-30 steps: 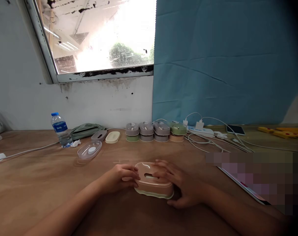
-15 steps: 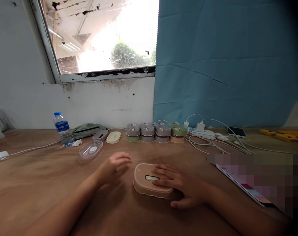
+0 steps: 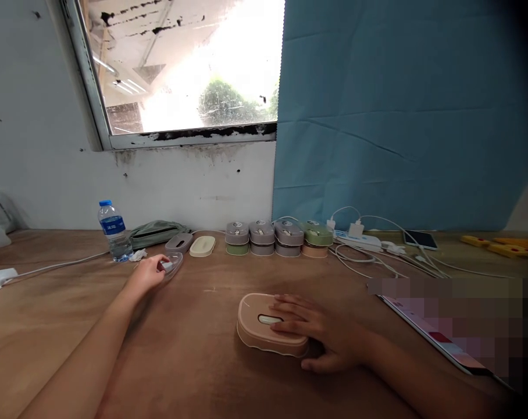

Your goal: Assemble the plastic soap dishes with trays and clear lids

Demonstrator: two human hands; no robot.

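My right hand rests on a peach-coloured oval box, its fingers stretched out flat over the top and the thumb down at the near side. An oval slot in the box's top shows something pale inside. Farther off to the left, my left hand is at the clear plastic lid. Its fingers are bent in a pinch around the lid's white middle, and the hand covers the lid's left part. Just behind that lid lie a grey-mauve slotted lid and a cream slotted lid.
Several stacked lunch boxes in grey and green stand along the wall. A water bottle and a green pouch are at the back left. Cables and a power strip, a phone and a partly blurred flat screen lie to the right.
My left hand has moved from beside the peach box, away and to the left, onto the clear lid, and its fingers have closed there. My right hand and the box have stayed put.
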